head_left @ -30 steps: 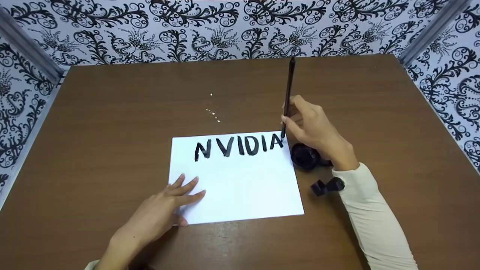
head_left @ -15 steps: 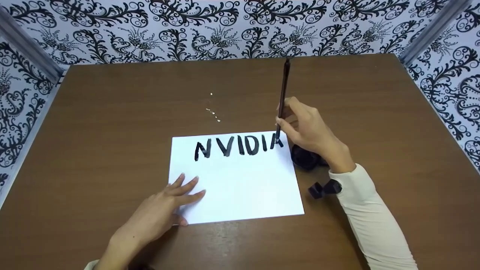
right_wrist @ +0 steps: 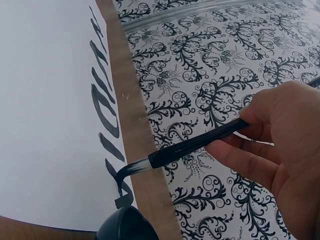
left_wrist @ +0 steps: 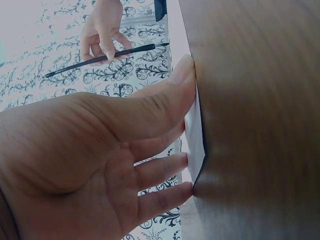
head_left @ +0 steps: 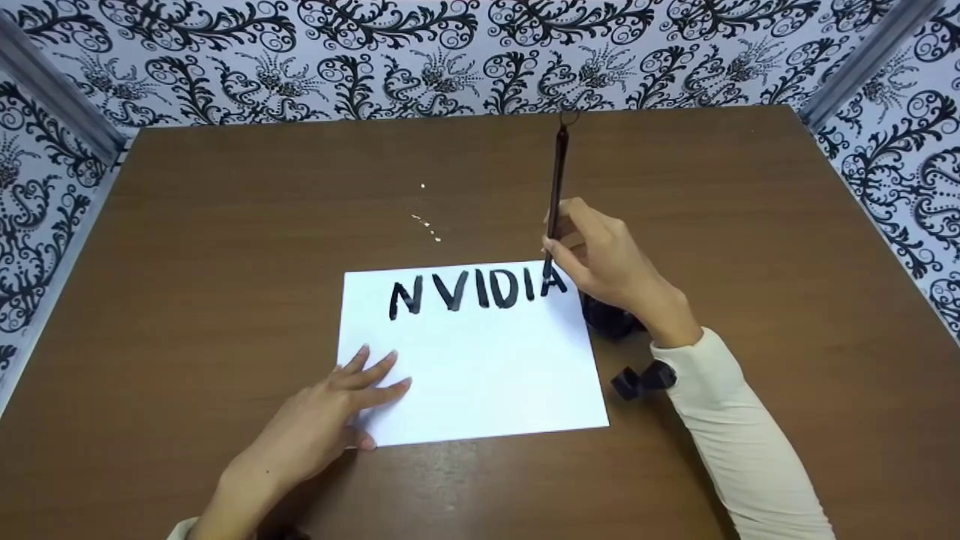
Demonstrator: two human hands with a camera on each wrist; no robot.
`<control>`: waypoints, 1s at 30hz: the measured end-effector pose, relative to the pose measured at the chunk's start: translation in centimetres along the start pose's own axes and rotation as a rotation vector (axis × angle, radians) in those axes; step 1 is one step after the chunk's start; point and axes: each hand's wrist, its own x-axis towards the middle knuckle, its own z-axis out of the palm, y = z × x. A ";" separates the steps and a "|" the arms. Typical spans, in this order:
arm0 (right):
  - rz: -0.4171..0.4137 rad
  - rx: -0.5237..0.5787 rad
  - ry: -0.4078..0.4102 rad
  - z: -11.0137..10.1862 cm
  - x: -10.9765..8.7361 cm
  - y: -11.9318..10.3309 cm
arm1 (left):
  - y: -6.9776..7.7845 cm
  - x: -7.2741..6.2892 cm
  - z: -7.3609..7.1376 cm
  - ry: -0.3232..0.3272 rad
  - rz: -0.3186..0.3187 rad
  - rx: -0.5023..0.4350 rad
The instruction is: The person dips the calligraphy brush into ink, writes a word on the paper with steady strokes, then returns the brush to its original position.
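Note:
A white sheet of paper [head_left: 480, 375] lies on the brown table, with "NVIDIA" in thick black strokes along its top. My right hand [head_left: 611, 259] pinches a dark paintbrush [head_left: 557, 176], held nearly upright. In the right wrist view the brush's bristles [right_wrist: 131, 169] bend against the last letter A. My left hand [head_left: 315, 420] rests on the paper's lower left corner, fingers spread and straight. The left wrist view shows its thumb [left_wrist: 165, 102] along the paper's edge and its fingertips touching the sheet.
A round black pot [head_left: 611, 321] stands right of the paper, partly hidden under my right hand. A small black object [head_left: 628, 384] shows beside my right cuff. Several white specks [head_left: 427, 225] lie on the table [head_left: 225, 225] beyond the sheet. Patterned walls [head_left: 442, 67] stand behind and at the sides.
My right hand has moved left with the paintbrush, from the right leg of the last A across to its left leg. The left hand and the paper have stayed put.

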 end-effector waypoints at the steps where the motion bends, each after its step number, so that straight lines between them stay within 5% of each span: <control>1: 0.001 0.002 -0.002 0.0 0.0 0.0 | 0.0 0.0 0.0 0.001 -0.001 0.001; 7: 0.050 0.037 0.028 -1.0 0.4 -0.9 | 0.0 -0.1 0.0 0.007 -0.008 -0.010; 19: 0.175 0.097 0.321 -7.4 -0.6 -4.5 | 0.3 0.3 0.2 -0.004 0.002 -0.014; 24: 0.346 0.069 0.315 -9.9 -1.3 -5.0 | 0.2 0.1 0.1 0.005 0.001 -0.010; 30: 0.659 0.043 0.242 -11.2 -2.3 -4.3 | 0.2 0.0 0.0 0.013 -0.011 -0.006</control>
